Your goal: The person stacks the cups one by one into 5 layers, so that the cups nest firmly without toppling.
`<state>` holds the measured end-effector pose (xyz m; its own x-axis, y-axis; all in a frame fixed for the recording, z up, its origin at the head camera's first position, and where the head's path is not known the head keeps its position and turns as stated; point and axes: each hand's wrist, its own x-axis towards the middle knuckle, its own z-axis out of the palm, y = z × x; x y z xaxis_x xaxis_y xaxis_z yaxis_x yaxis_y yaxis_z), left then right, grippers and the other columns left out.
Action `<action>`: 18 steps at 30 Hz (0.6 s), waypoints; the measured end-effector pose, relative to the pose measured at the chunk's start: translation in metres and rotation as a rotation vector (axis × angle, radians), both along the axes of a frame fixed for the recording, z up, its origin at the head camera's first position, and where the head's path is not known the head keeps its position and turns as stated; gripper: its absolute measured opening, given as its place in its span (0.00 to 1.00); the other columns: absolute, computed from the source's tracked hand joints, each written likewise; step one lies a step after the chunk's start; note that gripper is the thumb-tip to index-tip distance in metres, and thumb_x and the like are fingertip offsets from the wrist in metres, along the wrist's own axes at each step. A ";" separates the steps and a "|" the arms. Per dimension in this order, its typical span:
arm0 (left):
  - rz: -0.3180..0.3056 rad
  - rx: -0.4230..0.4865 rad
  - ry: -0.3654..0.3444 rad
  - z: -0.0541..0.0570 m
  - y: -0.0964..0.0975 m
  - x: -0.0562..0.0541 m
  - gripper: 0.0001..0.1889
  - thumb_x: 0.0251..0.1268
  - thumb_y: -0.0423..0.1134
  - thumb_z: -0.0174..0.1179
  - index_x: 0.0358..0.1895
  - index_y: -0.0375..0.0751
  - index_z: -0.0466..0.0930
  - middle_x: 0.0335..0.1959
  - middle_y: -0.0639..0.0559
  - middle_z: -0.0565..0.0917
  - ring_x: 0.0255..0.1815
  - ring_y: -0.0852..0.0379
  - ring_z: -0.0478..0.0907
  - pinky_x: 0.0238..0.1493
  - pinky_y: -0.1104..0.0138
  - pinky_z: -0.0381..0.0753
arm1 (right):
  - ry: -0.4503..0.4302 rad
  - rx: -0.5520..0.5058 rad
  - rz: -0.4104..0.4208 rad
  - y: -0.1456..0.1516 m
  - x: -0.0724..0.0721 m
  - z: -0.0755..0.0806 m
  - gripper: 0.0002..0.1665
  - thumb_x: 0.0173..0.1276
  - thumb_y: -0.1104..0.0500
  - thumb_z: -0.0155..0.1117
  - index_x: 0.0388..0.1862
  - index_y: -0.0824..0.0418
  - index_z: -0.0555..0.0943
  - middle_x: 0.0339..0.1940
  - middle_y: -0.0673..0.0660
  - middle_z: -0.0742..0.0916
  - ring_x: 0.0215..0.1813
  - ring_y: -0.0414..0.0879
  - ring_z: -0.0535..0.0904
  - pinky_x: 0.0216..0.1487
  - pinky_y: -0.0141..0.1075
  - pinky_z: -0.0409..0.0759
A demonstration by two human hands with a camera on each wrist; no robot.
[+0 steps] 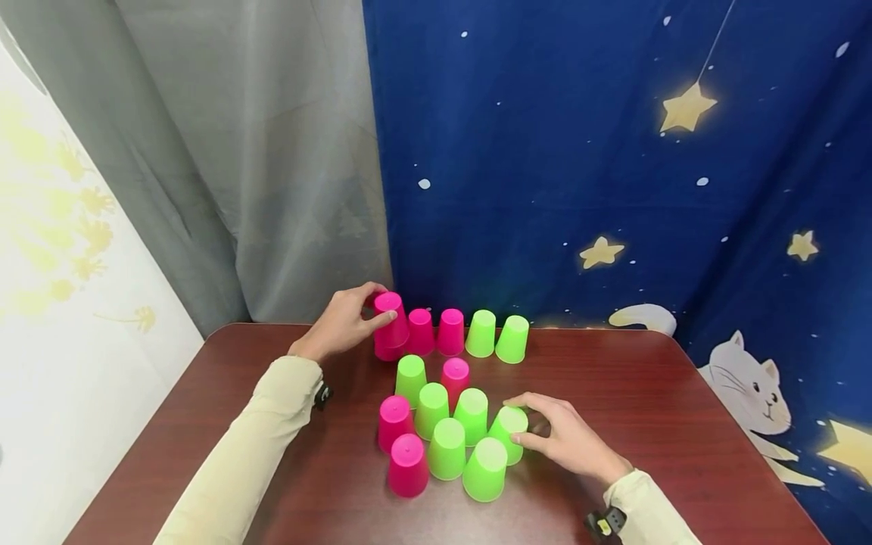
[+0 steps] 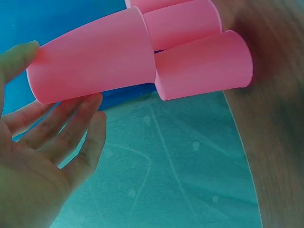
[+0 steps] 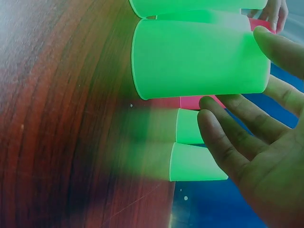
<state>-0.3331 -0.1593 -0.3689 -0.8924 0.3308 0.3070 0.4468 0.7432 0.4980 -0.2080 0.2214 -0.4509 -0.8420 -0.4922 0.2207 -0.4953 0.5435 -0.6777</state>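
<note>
White panel (image 1: pixel 75 250): far left, printed in yellow, beside a grey curtain (image 1: pixel 306 151).
Left hand (image 1: pixel 346 322): thumb and fingers grasp the raised pink cup (image 1: pixel 394 334) near its base.
Raised pink cup: base up, slightly tilted, off the table (image 1: pixel 613 378); its rim overlaps the base of the lower pink cup (image 1: pixel 389 354). I cannot tell whether they touch.
Near pink cups: one (image 1: pixel 395 428) behind another (image 1: pixel 409 471), both upside down at the group's left edge.
Back row: beyond the lower pink cup, two pink cups (image 1: pixel 450 333), then two green cups (image 1: pixel 481 334).
Middle: a green cup (image 1: pixel 411 380) left of a pink cup (image 1: pixel 455 377), with four more green cups (image 1: pixel 446 450) nearer the person.
Right hand (image 1: pixel 568 433): thumb and fingers grip the gripped green cup (image 1: pixel 502 437) around its upper part, at the cluster's right.
Blue curtain (image 1: pixel 545 151): behind the table, with stars and a white cat (image 1: pixel 752 390) at far right.
</note>
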 end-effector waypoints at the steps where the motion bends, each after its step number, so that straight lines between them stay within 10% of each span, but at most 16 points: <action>1: 0.001 -0.001 0.002 0.002 0.000 -0.002 0.26 0.66 0.50 0.65 0.61 0.40 0.75 0.51 0.43 0.85 0.51 0.46 0.84 0.51 0.55 0.86 | -0.003 -0.004 0.001 0.000 0.000 -0.001 0.27 0.63 0.52 0.74 0.60 0.56 0.79 0.48 0.47 0.87 0.42 0.38 0.86 0.42 0.32 0.86; 18: 0.051 -0.018 -0.045 0.000 0.023 -0.037 0.28 0.69 0.50 0.62 0.65 0.38 0.72 0.53 0.41 0.84 0.53 0.46 0.82 0.55 0.54 0.84 | -0.083 -0.029 -0.046 -0.002 0.002 -0.001 0.26 0.63 0.51 0.74 0.60 0.52 0.80 0.48 0.46 0.88 0.42 0.38 0.86 0.44 0.32 0.86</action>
